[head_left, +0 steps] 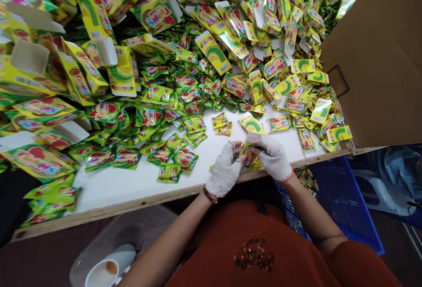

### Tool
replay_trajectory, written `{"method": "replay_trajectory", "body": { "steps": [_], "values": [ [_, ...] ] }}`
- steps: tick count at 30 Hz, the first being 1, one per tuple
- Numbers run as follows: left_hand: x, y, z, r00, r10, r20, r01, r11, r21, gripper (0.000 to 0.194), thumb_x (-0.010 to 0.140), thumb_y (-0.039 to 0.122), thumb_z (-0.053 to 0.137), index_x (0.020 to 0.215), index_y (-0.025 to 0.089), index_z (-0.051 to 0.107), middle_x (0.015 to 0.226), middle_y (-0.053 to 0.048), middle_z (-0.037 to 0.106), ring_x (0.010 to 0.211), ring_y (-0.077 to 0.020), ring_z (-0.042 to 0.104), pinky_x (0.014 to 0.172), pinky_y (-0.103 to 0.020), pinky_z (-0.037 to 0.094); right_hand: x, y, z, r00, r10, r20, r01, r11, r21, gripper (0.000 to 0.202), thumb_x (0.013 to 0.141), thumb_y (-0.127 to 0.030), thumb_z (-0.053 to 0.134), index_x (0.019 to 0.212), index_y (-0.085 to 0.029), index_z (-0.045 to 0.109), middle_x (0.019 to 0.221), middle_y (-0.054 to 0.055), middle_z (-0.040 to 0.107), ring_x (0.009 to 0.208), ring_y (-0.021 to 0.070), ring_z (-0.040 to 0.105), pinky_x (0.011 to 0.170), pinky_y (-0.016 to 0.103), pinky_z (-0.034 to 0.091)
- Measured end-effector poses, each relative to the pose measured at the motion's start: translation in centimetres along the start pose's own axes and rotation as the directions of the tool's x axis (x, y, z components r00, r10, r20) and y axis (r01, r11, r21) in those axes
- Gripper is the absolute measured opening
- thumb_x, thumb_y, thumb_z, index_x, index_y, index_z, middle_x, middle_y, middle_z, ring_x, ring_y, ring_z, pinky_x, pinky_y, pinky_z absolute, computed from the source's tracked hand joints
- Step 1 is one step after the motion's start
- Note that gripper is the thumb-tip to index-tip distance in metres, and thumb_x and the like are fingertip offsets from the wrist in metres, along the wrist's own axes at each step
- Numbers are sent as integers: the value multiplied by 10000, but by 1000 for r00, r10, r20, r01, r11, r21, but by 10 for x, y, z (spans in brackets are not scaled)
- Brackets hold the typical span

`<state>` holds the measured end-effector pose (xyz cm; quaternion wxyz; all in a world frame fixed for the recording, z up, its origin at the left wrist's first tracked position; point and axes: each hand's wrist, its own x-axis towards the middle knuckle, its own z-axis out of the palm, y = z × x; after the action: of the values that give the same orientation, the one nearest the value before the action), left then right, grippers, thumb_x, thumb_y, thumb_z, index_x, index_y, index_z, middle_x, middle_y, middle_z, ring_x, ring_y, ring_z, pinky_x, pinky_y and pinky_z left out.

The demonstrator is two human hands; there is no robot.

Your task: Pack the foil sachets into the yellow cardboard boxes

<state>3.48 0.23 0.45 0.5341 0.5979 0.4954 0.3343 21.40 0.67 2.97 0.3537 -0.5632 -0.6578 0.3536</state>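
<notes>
My left hand (224, 170), in a white knit glove with bare fingertips, is closed around a small yellow-green candy box (245, 147). The box is tilted near the table's front edge, with a pale flap sticking up at its far end. My right hand (276, 158), gloved alike, pinches the box from the other side. Its fingers partly hide the box, so its contents do not show. Small yellow sachets (254, 164) lie just below my hands. Beyond them are two more yellow sachets (223, 124) and a yellow box (251, 124) lying flat.
Green candy sachets (158, 93) are heaped across the white table (128, 186). Larger open boxes (36, 159) pile up at left, small boxes (280, 122) at right. A brown carton (376, 71) stands at right. A blue crate (346, 203) sits below the edge, a white cup (102, 274) lower left.
</notes>
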Motion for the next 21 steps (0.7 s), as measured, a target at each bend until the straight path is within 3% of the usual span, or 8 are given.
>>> {"method": "replay_trajectory", "body": {
  "steps": [2, 5, 8, 10, 13, 16, 19, 21],
  "values": [
    [-5, -8, 3, 999, -14, -30, 15, 1000, 13, 368, 867, 244, 578, 1218, 196, 478, 1147, -90, 630, 1051, -205, 644, 936, -373, 523, -1, 0, -1, 992, 8, 126, -1, 999, -55, 152, 873, -226, 557, 916, -174, 693, 862, 43, 683, 824, 168, 609, 769, 270, 475],
    [-12, -13, 5, 997, 33, -75, -28, 997, 74, 351, 860, 245, 593, 1191, 204, 484, 1138, -81, 619, 1054, -192, 638, 947, -367, 522, 4, -6, -4, 936, 60, 348, -4, 987, -161, 161, 851, -139, 518, 761, -161, 649, 682, -11, 596, 653, 116, 509, 627, 222, 393],
    [-14, -12, 0, 984, 110, -140, -95, 989, 112, 305, 873, 247, 578, 1165, 201, 503, 1094, -72, 635, 1022, -181, 644, 934, -361, 533, 11, -12, -2, 892, 77, 446, 28, 974, -225, 165, 806, -81, 503, 715, -166, 611, 644, -24, 545, 619, 110, 467, 601, 224, 362],
    [-14, -12, -5, 979, 139, -147, -117, 982, 150, 284, 888, 252, 558, 1165, 199, 529, 1103, -76, 648, 1041, -188, 640, 952, -374, 527, 12, -11, 4, 911, 17, 411, 57, 984, -167, 149, 832, -111, 507, 783, -179, 630, 726, 2, 595, 700, 136, 527, 672, 242, 418],
    [-14, -15, -13, 986, 114, -118, -94, 982, 164, 291, 887, 293, 571, 1158, 186, 570, 1120, -88, 662, 1060, -201, 638, 959, -381, 525, 2, -4, 15, 990, -62, 130, 68, 997, -42, 124, 874, -196, 528, 928, -191, 640, 951, 65, 652, 921, 190, 595, 842, 304, 474],
    [-13, -21, -19, 994, 67, -92, -58, 994, 91, 311, 872, 321, 599, 1140, 164, 593, 1102, -93, 671, 1008, -196, 651, 909, -357, 542, -11, 5, 23, 992, 61, -108, -61, 998, 9, 144, 871, -269, 565, 982, -200, 626, 1022, 83, 657, 963, 209, 612, 860, 336, 495],
    [-10, -21, -25, 996, 44, -79, -38, 997, 74, 268, 871, 337, 597, 1068, 158, 630, 1046, -81, 684, 964, -189, 648, 898, -349, 534, -17, 8, 29, 979, 196, -54, -191, 978, 84, 222, 869, -314, 564, 1048, -197, 622, 980, 71, 671, 883, 198, 627, 809, 330, 511],
    [-6, -18, -30, 997, 18, -78, -11, 996, 92, 224, 869, 348, 588, 984, 166, 650, 976, -62, 691, 918, -184, 641, 887, -346, 529, -16, 7, 32, 977, 210, -23, -206, 972, 114, 243, 854, -320, 563, 1049, -189, 623, 971, 69, 673, 868, 195, 622, 801, 327, 510]
  ]
}}
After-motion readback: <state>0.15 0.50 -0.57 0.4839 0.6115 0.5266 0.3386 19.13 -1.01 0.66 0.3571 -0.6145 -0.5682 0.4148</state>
